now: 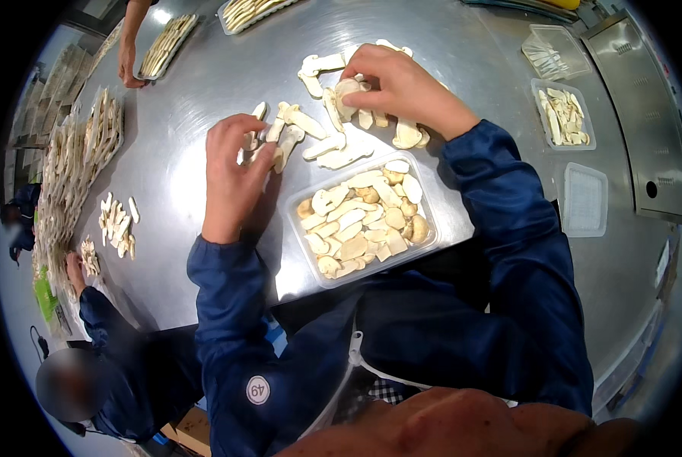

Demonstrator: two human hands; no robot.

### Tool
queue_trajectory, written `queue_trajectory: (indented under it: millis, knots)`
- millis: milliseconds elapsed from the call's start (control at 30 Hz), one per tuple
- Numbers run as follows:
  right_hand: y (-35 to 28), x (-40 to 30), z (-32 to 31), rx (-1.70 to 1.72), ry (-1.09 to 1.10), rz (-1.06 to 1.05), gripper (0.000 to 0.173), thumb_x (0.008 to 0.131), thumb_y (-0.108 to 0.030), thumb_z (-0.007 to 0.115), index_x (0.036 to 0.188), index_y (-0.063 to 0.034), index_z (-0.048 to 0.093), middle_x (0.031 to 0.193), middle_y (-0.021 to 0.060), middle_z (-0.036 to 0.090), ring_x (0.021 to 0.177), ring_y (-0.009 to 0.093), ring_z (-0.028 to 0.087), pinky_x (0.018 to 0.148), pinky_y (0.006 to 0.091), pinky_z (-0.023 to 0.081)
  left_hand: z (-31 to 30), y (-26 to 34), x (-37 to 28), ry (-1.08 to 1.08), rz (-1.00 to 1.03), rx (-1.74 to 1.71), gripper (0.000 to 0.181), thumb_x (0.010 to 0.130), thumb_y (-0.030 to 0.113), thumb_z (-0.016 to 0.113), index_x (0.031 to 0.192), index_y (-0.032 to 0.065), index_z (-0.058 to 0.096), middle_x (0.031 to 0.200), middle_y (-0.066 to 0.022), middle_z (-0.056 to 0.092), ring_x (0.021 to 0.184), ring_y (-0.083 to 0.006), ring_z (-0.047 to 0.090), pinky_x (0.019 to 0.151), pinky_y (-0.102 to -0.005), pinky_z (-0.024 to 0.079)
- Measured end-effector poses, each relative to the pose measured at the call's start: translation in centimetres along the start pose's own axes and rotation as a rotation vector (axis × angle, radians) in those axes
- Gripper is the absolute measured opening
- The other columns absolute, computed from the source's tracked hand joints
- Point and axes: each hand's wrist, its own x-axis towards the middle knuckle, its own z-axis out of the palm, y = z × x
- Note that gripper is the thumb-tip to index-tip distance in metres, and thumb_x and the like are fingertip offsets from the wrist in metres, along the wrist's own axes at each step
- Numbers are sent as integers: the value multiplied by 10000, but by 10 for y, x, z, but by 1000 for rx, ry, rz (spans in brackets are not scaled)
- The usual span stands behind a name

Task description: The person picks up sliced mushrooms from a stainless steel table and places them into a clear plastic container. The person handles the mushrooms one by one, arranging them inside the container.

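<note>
My left hand (235,165) hovers at or touches a small group of cut mushroom slices (287,143) on the steel table, fingers curled apart; whether a slice is between them is hard to tell. My right hand (389,85) pinches a pale round mushroom piece (348,94) between thumb and fingers, above more loose mushroom slices (406,132). Between my hands lie long pale slices (345,155). Nearest my body, a clear plastic tray (291,220) sits at the table edge, filled with mushroom pieces and several brownish caps.
At right stand a tray of slices (563,117), an empty plastic tray (585,200) and an open clear container (555,52). Filled trays (167,45) and stacked packs (72,165) line the left, beside loose pieces (117,225). A co-worker's hand (130,65) and another's sleeved arm (95,308) reach in.
</note>
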Motion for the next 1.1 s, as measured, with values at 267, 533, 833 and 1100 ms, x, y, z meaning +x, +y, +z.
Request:
queue_trajectory:
  millis: [267,533,833,1100]
  knots:
    - [51,-19,-71,511,-5,210,254,965,-274,762,1096,-63,710,963,6,717,883,83,664,782,221,508,8,27,-3,-167,169,94,208,795,98,810,994,94,750,1267,-87,662,1307,-343,538,1087,-461,381]
    - [71,-38,-75,-175,315,145,356,918,-345,767,1086,-34,721,940,66,716,849,179,655,771,311,525,16,25,0,-181,175,143,201,783,96,821,969,83,748,1298,-86,655,1338,-357,524,1099,-462,377]
    - [-7,-47,-49,-170,-153,180,365,800,-287,835,1026,-49,674,775,67,578,705,219,569,628,363,449,19,23,-1,-140,196,134,138,818,58,785,937,40,717,1260,-100,677,1301,-360,556,1067,-459,419]
    - [-11,-46,-50,-189,-326,264,407,778,-262,856,1030,-56,611,785,63,578,721,212,577,644,349,446,8,15,1,73,160,94,83,871,54,755,925,26,699,1204,-134,701,1205,-353,617,1018,-451,463]
